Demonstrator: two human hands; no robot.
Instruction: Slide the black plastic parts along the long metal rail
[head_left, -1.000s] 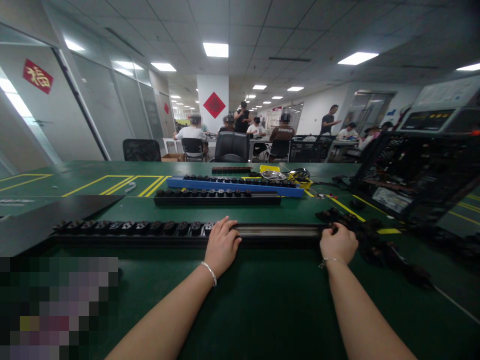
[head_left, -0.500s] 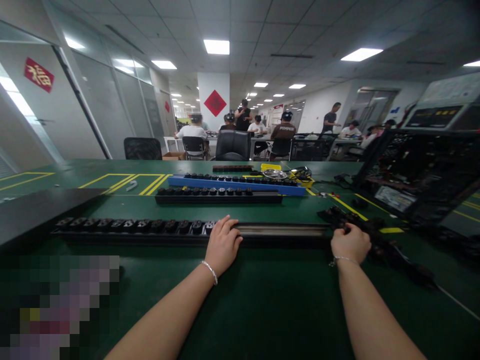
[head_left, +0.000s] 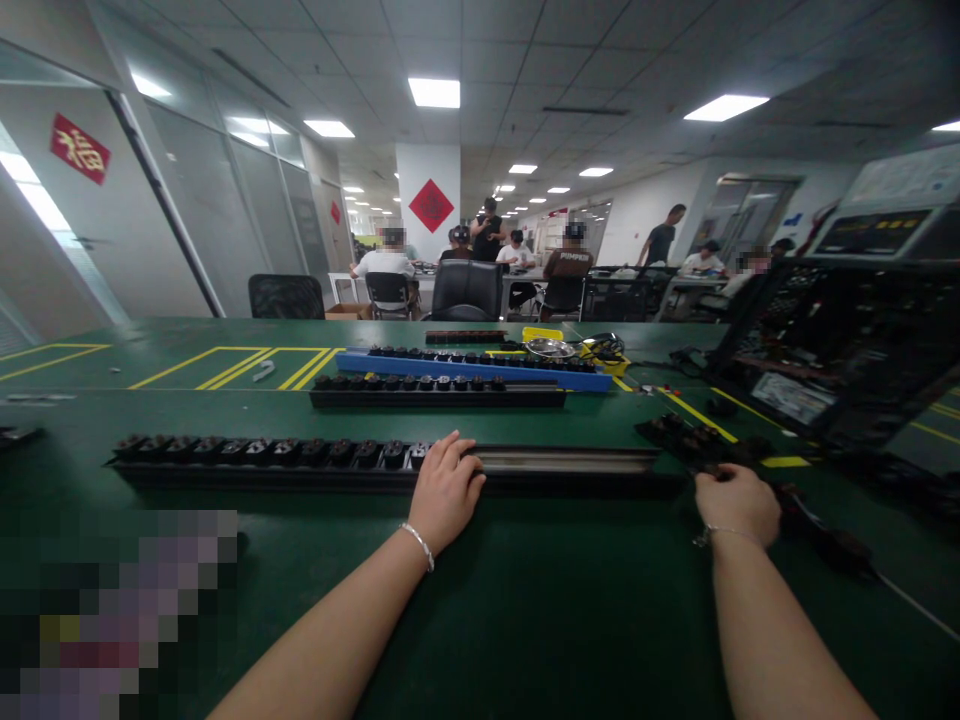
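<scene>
A long black rail [head_left: 555, 483] lies across the green table in front of me, with a row of small black round-topped parts [head_left: 285, 452] filling its left portion. The right portion of its pale channel [head_left: 562, 459] shows bare. My left hand [head_left: 448, 485] is bent over the rail at the last part of the row, gripping the rail from above. Past the rail's right end, my right hand [head_left: 739, 505] is closed, thumb and finger pinched at a small dark piece that I cannot make out. Beside it lies a heap of dark parts [head_left: 686, 437].
Behind lie a shorter black rail [head_left: 450, 398] and a blue rail [head_left: 480, 368], both carrying similar parts. A metal dish [head_left: 550, 348] stands near yellow trays. An open black computer case [head_left: 825, 350] is on the right. Several people sit at far tables.
My right hand has moved right, away from the rail's end toward the dark parts. My left hand stays put. A large dark shape at the far left is gone from view.
</scene>
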